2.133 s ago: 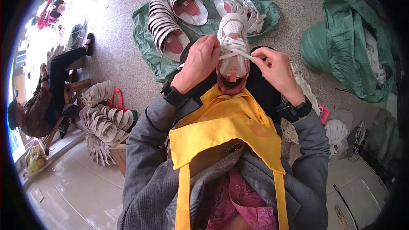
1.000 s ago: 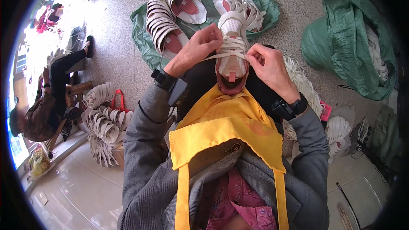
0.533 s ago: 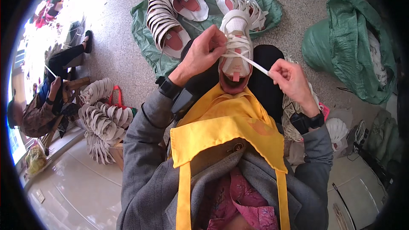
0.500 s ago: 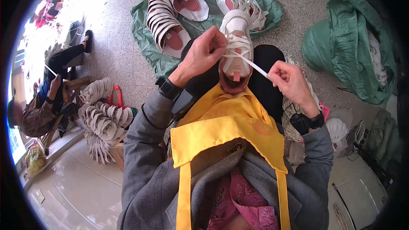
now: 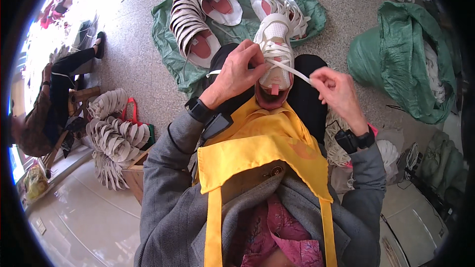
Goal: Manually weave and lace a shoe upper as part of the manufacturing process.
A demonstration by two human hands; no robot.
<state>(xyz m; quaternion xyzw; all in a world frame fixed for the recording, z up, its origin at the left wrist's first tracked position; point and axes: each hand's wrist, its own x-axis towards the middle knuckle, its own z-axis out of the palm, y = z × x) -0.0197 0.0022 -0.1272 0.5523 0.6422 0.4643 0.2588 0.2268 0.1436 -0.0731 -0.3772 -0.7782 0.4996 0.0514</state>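
A white and beige sneaker upper (image 5: 275,34) with a pink pull tab and pink lining rests between my knees, its heel opening toward me. White laces criss-cross its tongue. My right hand (image 5: 337,93) pinches a flat white shoelace (image 5: 295,71) at the right, drawn taut from the eyelets. At the upper's left edge, my left hand (image 5: 238,71) is closed with thumb and fingertips together on the lacing; a loose lace end sticks out past its left side. What lies inside those left fingers is partly hidden.
Ahead on a green sheet (image 5: 230,34) lie nested shoe uppers (image 5: 185,17). A green sack (image 5: 391,54) stands at right, with bundled laces (image 5: 338,138) by my right knee. More stacked uppers (image 5: 116,136) are at left, near a seated person (image 5: 44,111). A yellow apron (image 5: 262,153) covers my lap.
My left hand has turned slightly and a lace end now shows on its left side. My right hand has shifted slightly, still holding its lace taut. The seated person's arm has moved.
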